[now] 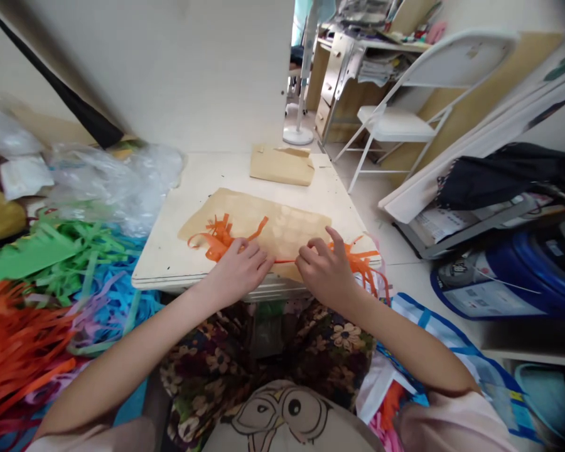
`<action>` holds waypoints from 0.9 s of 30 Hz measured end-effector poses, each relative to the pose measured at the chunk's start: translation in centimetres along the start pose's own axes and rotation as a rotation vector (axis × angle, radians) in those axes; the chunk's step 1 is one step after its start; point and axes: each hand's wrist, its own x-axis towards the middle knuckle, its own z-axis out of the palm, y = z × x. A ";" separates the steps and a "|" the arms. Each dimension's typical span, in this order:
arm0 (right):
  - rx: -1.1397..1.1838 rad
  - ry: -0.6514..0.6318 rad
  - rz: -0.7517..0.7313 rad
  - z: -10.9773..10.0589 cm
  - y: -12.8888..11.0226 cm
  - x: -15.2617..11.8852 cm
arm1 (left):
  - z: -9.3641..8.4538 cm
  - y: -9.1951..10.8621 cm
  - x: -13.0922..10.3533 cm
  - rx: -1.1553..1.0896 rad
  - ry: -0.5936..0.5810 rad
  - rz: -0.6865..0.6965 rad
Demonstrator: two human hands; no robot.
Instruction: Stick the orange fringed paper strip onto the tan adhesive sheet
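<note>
An orange strip bundle (216, 242) with fringed, loose ends lies across the front of a white tabletop (169, 263). My left hand (242, 267) is closed on its left part, and my right hand (327, 267) grips it farther right with the index finger raised. Between the hands a thin, taut orange length shows. More orange strips (367, 267) hang past my right hand over the table's edge. Beneath them is a flat tan sheet (273, 220), partly covered by my hands. What exactly sits under my fingertips is hidden.
A tan cardboard piece (282, 166) lies at the table's back. Left are clear plastic bags (122, 179) and heaps of green (66, 251), blue (122, 295) and orange-red strips (19, 339). To the right stand a white folding chair (405, 122) and a blue container (513, 276).
</note>
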 end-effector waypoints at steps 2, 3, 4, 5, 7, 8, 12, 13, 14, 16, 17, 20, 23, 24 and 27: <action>-0.081 0.079 -0.021 -1.5 -0.1 -0.1 | -1.3 0.2 0.0 0.045 0.064 -0.011; -0.096 0.098 -0.034 -2.3 -0.1 -0.3 | -2.1 0.3 -0.1 0.038 0.080 -0.017; -0.086 0.101 -0.048 -3.1 -0.2 -0.6 | -3.0 0.5 -0.2 0.003 0.077 -0.022; -0.047 0.086 -0.060 -4.0 -0.2 -0.9 | -3.9 0.6 -0.5 -0.063 0.054 -0.018; 0.135 0.018 -0.072 -5.5 -0.3 -1.7 | -5.7 0.8 -1.2 -0.281 -0.032 0.023; 0.276 -0.036 -0.076 -6.3 -0.4 -2.2 | -6.5 0.8 -1.7 -0.429 -0.087 0.054; 0.886 -0.283 -0.075 -7.9 -0.8 -3.6 | -8.1 1.2 -3.5 -1.125 -0.286 0.130; 1.022 -0.334 -0.077 -7.9 -1.1 -3.8 | -7.9 1.5 -3.8 -1.277 -0.311 0.115; 1.164 -0.376 -0.079 -7.7 -1.3 -3.9 | -7.6 1.9 -4.1 -1.415 -0.318 0.089; 1.479 -0.440 -0.064 -6.8 -2.1 -4.1 | -6.7 2.9 -4.5 -1.671 -0.270 -0.007; 1.640 -0.450 -0.034 -6.2 -2.6 -4.1 | -6.1 3.6 -4.7 -1.798 -0.223 -0.079; 1.996 -0.372 0.156 -4.8 -4.4 -4.0 | -4.6 5.6 -4.8 -2.147 -0.047 -0.380; 2.102 -0.234 0.343 -4.3 -5.9 -4.0 | -3.9 7.1 -4.6 -2.335 0.141 -0.691; 2.086 -0.199 0.400 -4.3 -6.3 -4.0 | -3.8 7.4 -4.6 -2.364 0.188 -0.759; 1.975 -0.140 0.518 -4.4 -7.1 -4.3 | -4.1 7.8 -4.6 -2.430 0.257 -0.816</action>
